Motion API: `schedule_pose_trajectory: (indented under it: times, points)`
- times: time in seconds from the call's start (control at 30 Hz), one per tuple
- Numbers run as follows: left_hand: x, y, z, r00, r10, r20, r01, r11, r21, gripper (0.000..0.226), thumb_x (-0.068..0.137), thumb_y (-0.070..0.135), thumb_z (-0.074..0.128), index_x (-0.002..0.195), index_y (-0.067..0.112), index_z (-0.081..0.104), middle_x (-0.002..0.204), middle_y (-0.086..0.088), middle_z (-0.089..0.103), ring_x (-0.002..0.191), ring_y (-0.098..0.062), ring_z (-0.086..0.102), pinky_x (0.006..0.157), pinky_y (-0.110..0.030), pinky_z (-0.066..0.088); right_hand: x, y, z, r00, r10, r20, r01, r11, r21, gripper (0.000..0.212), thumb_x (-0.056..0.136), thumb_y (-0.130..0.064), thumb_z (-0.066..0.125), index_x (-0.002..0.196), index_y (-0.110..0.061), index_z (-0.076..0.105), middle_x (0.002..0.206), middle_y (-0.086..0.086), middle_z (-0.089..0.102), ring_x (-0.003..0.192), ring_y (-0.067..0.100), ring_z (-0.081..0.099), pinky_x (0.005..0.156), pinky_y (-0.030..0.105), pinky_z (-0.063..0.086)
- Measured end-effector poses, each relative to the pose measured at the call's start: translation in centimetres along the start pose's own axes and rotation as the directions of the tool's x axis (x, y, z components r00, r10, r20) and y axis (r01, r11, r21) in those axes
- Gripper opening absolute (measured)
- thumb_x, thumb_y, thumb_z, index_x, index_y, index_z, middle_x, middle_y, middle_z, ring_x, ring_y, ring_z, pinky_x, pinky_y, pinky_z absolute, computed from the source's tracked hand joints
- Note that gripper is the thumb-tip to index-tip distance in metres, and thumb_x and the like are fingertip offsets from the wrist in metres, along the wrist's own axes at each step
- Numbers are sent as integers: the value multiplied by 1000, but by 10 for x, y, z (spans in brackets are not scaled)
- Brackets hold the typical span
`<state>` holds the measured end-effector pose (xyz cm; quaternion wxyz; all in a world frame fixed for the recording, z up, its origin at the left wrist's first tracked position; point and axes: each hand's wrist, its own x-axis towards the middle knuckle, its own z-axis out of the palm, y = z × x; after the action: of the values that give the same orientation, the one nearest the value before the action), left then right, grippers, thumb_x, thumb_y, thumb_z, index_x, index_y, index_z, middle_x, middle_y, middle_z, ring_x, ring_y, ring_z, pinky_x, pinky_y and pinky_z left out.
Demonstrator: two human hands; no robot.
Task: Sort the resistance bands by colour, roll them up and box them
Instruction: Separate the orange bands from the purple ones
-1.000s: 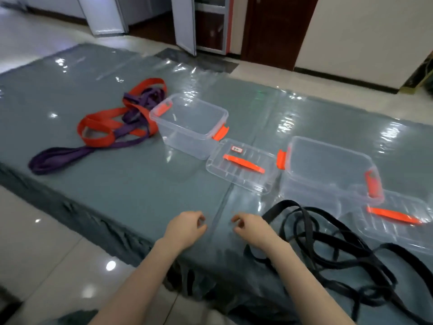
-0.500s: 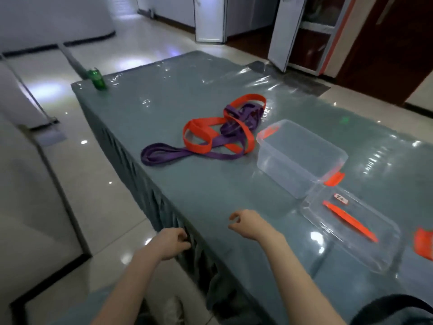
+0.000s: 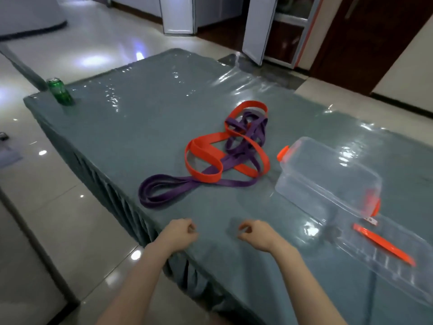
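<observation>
Both hands, left and right, hover loosely curled, holding nothing, at the near edge of the grey-green surface; farther off, the flat orange rubber band lies tangled with the purple one, left of the clear plastic box. Best lift orange free first

No text, brand, number or sign can be read. A small white sticker with red marks sits on the clear plastic lid near the right edge of the table, just beside the clear plastic box with orange latches, but its marks are too small and blurred to make out. The green drink can at the far left corner shows no legible print.
</observation>
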<state>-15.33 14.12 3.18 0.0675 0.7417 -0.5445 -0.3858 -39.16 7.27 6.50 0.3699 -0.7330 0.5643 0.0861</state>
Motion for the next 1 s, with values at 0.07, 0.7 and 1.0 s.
schedule_pose_trajectory:
  times: [0.07, 0.7, 1.0]
  points:
    - [30, 18, -11, 998, 61, 3, -61, 997, 44, 31, 89, 27, 60, 117, 13, 62, 112, -3, 68, 103, -18, 63, 85, -24, 46, 19, 6, -9, 999, 34, -14, -34, 999, -8, 33, 90, -25, 59, 122, -17, 63, 119, 8, 67, 112, 22, 60, 89, 24, 43]
    - [214, -8, -148, 943, 212, -256, -242, 966, -90, 5, 85, 13, 69, 88, 18, 70, 82, 1, 73, 74, -5, 65, 76, -23, 49, 225, -109, -56, 945, 66, -320, -30, 993, 114, 64, 85, -34, 65, 142, -16, 41, 130, 13, 52, 119, 35, 50, 105, 37, 36]
    - [321, 22, -169, 961, 161, -225, -174, 984, -37, 66, 80, 29, 75, 135, 6, 46, 128, -20, 41, 114, -39, 52, 102, -38, 39, 250, -148, -40, 909, 225, -351, -113, 944, 311, 40, 88, -24, 61, 127, -21, 57, 125, -1, 64, 115, 21, 59, 98, 30, 44]
